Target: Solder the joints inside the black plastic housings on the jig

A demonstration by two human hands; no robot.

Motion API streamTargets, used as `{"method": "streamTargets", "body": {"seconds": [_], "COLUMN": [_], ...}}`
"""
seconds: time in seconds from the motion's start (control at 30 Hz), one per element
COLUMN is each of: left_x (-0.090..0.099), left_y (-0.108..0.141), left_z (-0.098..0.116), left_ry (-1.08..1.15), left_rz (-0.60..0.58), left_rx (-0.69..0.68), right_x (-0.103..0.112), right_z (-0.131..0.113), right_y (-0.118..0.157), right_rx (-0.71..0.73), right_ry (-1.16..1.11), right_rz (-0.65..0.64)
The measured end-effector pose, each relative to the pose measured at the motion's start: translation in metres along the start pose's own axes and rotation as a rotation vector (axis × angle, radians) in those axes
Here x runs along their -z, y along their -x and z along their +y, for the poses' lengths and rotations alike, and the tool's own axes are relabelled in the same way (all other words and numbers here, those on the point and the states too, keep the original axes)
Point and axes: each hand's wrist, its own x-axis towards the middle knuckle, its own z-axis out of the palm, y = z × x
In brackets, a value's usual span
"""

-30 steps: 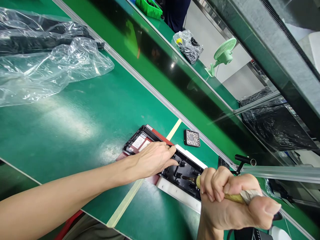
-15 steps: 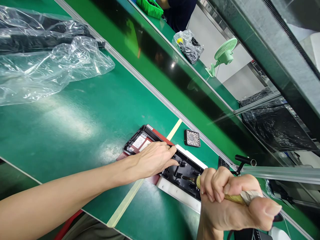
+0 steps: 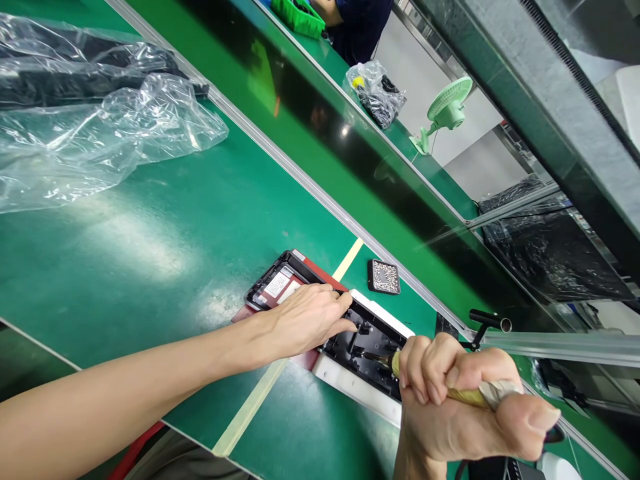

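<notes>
A long black plastic housing lies open side up across a white block, its left end over a reddish plate. My left hand grips the housing's far rim with curled fingers, the thumb reaching over the inside. In my right fist is a soldering iron with a yellowish, tape-wrapped handle. Its dark metal tip points left into the housing and appears to touch a small post there. The exact contact is too small to make out. Printed white labels show at the housing's left end.
Beyond the housing stands a small black tray of tiny metal parts. Clear plastic bags with black pieces lie at the far left. A metal rail edges the green table. A co-worker's dark sleeve and a green fan are behind.
</notes>
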Motion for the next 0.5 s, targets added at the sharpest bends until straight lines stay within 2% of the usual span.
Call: {"method": "streamTargets", "body": {"seconds": [0.3,0.5], "left_x": [-0.008,-0.011], "left_y": [0.002,0.002], "left_z": [-0.005,-0.007], "left_ry": [0.049,0.033], "left_rz": [0.05,0.044], "left_rx": [-0.034,-0.043], "right_x": [0.002,0.013], "right_z": [-0.003,-0.006], "right_y": [-0.002,-0.005], "right_rx": [-0.04,-0.067], "right_ry": [-0.025,-0.071], "right_rz": [-0.014,-0.161]}}
